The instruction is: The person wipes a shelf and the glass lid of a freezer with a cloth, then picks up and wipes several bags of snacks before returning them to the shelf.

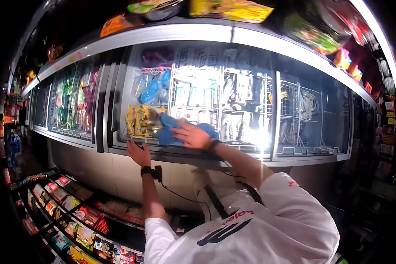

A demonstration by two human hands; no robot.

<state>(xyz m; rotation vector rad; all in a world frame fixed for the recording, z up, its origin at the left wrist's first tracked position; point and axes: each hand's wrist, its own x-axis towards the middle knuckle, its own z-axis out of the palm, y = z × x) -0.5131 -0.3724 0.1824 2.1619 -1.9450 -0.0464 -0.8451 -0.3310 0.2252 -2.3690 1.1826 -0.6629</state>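
Note:
My right hand lies on a blue cloth, fingers stretched out and spread, pressing it against the sliding glass lid of a chest freezer. Part of the cloth shows past the fingertips, and some is hidden under the palm. At the freezer's front edge, my left hand rests with its fingers extended near the lid's lower left corner, and no object shows in it. Under the glass near the cloth are yellow packets and blue round packages in wire baskets.
A second freezer section stands to the left behind a dark divider. Packaged goods hang over the freezer's back rim. Low shelves of packets run along the lower left. A cable trails from the left wrist.

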